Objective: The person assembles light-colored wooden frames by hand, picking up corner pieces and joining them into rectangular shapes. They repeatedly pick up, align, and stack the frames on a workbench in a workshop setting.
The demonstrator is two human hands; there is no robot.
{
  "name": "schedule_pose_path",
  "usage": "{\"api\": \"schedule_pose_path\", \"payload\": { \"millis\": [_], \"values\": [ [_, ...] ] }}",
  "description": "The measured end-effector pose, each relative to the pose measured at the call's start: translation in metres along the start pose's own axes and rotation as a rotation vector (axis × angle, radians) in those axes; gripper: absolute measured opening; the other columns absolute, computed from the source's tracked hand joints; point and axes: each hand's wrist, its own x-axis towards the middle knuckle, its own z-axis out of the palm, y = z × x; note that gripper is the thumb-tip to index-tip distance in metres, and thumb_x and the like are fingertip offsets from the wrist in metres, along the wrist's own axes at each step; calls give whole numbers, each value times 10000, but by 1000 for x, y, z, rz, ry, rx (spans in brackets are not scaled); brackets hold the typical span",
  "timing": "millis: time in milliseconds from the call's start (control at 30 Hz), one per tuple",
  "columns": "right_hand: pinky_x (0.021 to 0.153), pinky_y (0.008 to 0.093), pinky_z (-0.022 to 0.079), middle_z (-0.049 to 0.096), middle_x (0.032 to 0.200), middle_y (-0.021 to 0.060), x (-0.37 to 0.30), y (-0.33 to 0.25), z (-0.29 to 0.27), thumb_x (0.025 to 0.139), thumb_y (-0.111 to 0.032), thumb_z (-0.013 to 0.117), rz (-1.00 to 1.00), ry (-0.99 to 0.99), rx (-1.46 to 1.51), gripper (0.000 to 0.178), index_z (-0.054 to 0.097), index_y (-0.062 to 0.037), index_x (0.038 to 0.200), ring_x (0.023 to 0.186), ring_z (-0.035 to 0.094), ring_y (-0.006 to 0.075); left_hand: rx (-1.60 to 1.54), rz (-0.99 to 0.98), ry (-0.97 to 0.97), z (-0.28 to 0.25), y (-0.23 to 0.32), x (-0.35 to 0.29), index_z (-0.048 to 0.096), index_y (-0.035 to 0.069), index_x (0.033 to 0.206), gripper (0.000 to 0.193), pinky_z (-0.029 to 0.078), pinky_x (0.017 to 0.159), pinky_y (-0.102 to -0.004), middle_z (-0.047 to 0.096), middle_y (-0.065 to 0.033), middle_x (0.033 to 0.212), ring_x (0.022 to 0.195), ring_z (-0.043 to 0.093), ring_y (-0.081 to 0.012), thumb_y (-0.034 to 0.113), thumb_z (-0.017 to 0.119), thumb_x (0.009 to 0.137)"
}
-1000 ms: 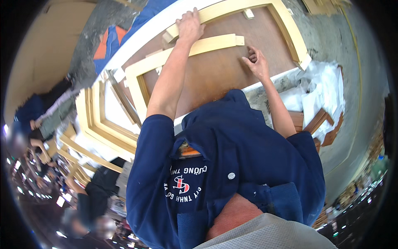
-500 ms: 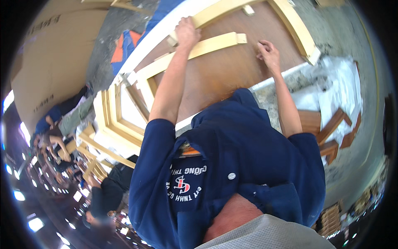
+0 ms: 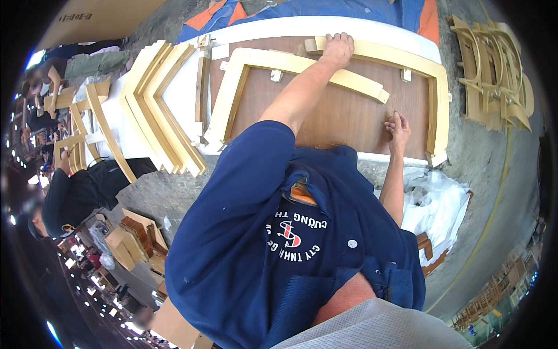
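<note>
My left hand [image 3: 339,50] is closed over the far rail of a pale wooden angled frame piece [image 3: 437,87], close to a small wood block [image 3: 313,46] at the rail's end. A second pale angled piece [image 3: 237,75] lies to the left, and its long arm passes beneath my left forearm. Both rest on a flat brown panel [image 3: 285,125]. Over the panel's right part is my right hand [image 3: 399,129], its fingers curled in. Whatever those fingers may hold is too small to make out. Small pale blocks [image 3: 406,75] sit along the inner sides of the pieces.
White padding [image 3: 279,30] lies under the panel. More angled pieces [image 3: 157,104] are stacked at the left, and curved wooden parts [image 3: 494,72] at the far right. Clear plastic wrap [image 3: 433,200] covers brown wood near my right arm. Another person [image 3: 87,186] works at the left.
The view has swung, so the panel now lies more level and the stack of curved parts at right shows. My left hand keeps its place on the rail; my right hand stays curled over the panel.
</note>
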Motion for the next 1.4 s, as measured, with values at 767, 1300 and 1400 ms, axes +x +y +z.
{"api": "schedule_pose_path", "payload": {
  "millis": [767, 1300, 1400],
  "values": [
    [941, 412, 499, 627, 1107, 58, -25, -126, 100, 884, -280, 711, -34, -81, 567, 483, 531, -92, 1290, 1030, 601, 205, -352, -696, 267, -107, -162, -278, 553, 50, 1247, 573, 488, 929, -439, 568, -201, 1231, 1107, 580, -363, 339, 754, 794],
    [1098, 526, 411, 524, 1293, 192, -95, -204, 176, 787, -270, 707, -166, -783, 492, 585, 481, -26, 1269, 1296, 472, 345, -551, -764, 299, -117, -256, -314, 612, -63, 1034, 242, 502, 668, -397, 651, -230, 766, 690, 640, -310, 101, 644, 858],
    [1121, 540, 377, 430, 1407, 247, -103, -208, 199, 774, -270, 719, -172, -873, 520, 690, 422, -1, 1336, 1367, 391, 367, -824, -476, 383, -181, -166, -289, 538, -23, 1248, 405, 516, 719, -390, 672, -221, 896, 773, 666, -287, 106, 628, 875]
  ]
}}
